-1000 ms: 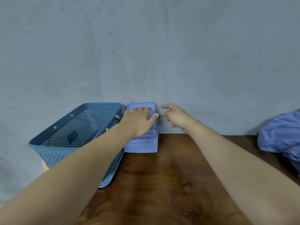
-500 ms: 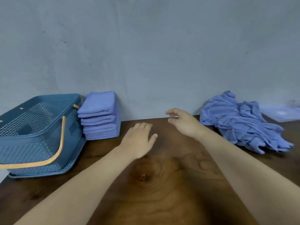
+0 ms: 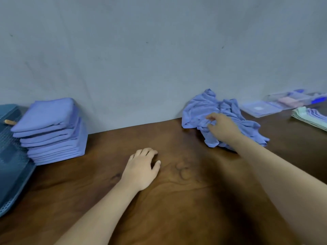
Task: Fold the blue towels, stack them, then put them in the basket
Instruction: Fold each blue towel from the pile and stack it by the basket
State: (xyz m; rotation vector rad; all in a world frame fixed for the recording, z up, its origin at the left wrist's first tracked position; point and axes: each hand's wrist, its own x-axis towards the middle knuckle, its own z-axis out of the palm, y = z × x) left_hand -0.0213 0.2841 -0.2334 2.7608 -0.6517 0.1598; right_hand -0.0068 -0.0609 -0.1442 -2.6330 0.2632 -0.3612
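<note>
Folded blue towels (image 3: 51, 131) sit stacked at the left edge beside the basket (image 3: 10, 165), not inside; right hand (image 3: 223, 127) pinches the crumpled pile (image 3: 200, 106); left hand (image 3: 141, 169) lies flat, fingers relaxed.

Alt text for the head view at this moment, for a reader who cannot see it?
The person's right hand grips a crumpled pile of blue towels at the back right of a wooden table, while the left hand rests on the table. A stack of folded blue towels stands at the left, beside a blue basket.
</note>
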